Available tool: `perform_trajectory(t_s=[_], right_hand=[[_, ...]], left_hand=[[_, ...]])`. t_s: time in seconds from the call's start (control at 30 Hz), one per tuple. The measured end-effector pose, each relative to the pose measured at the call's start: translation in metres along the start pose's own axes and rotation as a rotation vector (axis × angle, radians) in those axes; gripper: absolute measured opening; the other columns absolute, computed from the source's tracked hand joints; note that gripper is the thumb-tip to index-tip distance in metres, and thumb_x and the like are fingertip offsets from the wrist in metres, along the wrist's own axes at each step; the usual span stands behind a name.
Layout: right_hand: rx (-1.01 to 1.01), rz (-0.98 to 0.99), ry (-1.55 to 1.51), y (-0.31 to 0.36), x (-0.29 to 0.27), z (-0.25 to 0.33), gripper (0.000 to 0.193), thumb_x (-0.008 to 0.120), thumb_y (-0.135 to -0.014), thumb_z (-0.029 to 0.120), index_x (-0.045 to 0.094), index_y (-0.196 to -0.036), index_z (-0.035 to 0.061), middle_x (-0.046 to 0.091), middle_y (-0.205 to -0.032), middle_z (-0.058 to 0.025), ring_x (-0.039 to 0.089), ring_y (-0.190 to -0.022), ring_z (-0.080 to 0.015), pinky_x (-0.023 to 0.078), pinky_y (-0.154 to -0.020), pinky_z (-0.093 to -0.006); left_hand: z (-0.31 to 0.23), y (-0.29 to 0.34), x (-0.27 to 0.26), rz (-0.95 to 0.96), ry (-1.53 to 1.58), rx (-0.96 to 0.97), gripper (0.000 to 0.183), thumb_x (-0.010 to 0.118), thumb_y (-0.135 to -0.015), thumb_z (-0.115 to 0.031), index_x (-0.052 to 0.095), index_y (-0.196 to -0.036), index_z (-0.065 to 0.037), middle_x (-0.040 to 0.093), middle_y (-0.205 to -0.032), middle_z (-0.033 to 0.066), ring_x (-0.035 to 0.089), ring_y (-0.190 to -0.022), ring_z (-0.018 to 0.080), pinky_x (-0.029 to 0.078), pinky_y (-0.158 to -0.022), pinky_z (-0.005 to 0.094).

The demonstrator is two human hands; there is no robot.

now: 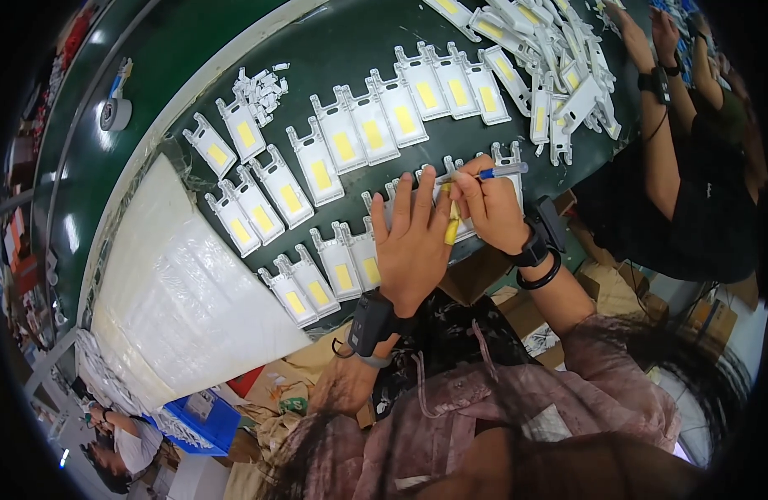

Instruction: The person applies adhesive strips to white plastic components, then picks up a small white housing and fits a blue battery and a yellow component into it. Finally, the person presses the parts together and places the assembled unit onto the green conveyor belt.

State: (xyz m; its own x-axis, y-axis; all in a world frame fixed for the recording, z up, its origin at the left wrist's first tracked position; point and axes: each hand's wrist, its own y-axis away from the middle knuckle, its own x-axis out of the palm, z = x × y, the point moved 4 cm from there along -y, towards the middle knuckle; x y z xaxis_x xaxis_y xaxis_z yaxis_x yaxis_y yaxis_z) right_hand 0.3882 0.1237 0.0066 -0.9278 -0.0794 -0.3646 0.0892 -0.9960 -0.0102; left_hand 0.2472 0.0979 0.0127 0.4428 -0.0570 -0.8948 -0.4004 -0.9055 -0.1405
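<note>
My left hand [411, 246] lies flat with its fingers spread over a row of white plastic plates at the bench's near edge. In my right hand [491, 208] is a slim pen [507, 170] with a clear barrel and a blue part. Its tip is hidden by my fingers, above the plates beside my left thumb. Something yellow [452, 227] shows at that thumb; I cannot tell whether it covers the thumb or belongs to a plate. More white plates [371, 129], each with a yellow rectangle and prongs at one end, lie in rows on the green bench.
Small white parts [261, 93] lie in a heap beyond the rows. A jumbled pile of plates [567, 79] is at the far right, near another person's arm [657, 142]. At left are a plastic-wrapped white pad [200, 292], a tape roll [115, 114] and a blue bin [202, 417].
</note>
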Motion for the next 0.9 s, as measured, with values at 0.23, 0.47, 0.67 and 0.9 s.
perform_trajectory(t_s=[0.23, 0.47, 0.67, 0.9], right_hand=[[0.156, -0.016, -0.057, -0.001, -0.004, 0.0, 0.016, 0.051, -0.101, 0.015, 0.051, -0.094, 0.0011, 0.059, -0.068, -0.0083, 0.057, -0.056, -0.0207, 0.044, -0.054, -0.0304], [0.062, -0.007, 0.043, -0.002, 0.0, 0.002, 0.015, 0.052, -0.1, 0.014, 0.052, -0.093, 0.001, 0.06, -0.069, -0.0102, 0.06, -0.058, -0.024, 0.045, -0.054, -0.0323], [-0.076, 0.007, 0.158, -0.006, 0.003, 0.006, 0.015, 0.054, -0.099, 0.014, 0.054, -0.092, 0.0005, 0.061, -0.071, -0.0131, 0.062, -0.062, -0.0291, 0.046, -0.055, -0.0348], [-0.044, -0.121, 0.084, -0.007, -0.002, 0.004, 0.023, 0.048, -0.101, 0.011, 0.054, -0.081, 0.001, 0.056, -0.067, -0.0074, 0.052, -0.054, -0.0138, 0.04, -0.051, -0.028]], left_hand=[[0.0, -0.003, -0.002, 0.033, 0.003, 0.006, 0.042, 0.062, -0.089, -0.027, 0.06, -0.129, -0.017, 0.045, -0.146, 0.0055, 0.042, -0.132, 0.0286, 0.024, -0.109, 0.056], [0.002, -0.001, 0.0, 0.019, 0.012, 0.003, 0.041, 0.061, -0.089, -0.027, 0.06, -0.128, -0.016, 0.044, -0.147, 0.0058, 0.041, -0.133, 0.029, 0.023, -0.109, 0.0565], [0.003, -0.001, -0.001, 0.027, 0.003, 0.003, 0.044, 0.062, -0.087, -0.027, 0.059, -0.129, -0.016, 0.043, -0.147, 0.0067, 0.041, -0.133, 0.0296, 0.023, -0.109, 0.0572], [-0.004, -0.002, -0.009, 0.022, 0.122, -0.034, 0.048, 0.067, -0.078, -0.017, 0.06, -0.125, -0.011, 0.043, -0.146, 0.0102, 0.038, -0.135, 0.0317, 0.023, -0.11, 0.058]])
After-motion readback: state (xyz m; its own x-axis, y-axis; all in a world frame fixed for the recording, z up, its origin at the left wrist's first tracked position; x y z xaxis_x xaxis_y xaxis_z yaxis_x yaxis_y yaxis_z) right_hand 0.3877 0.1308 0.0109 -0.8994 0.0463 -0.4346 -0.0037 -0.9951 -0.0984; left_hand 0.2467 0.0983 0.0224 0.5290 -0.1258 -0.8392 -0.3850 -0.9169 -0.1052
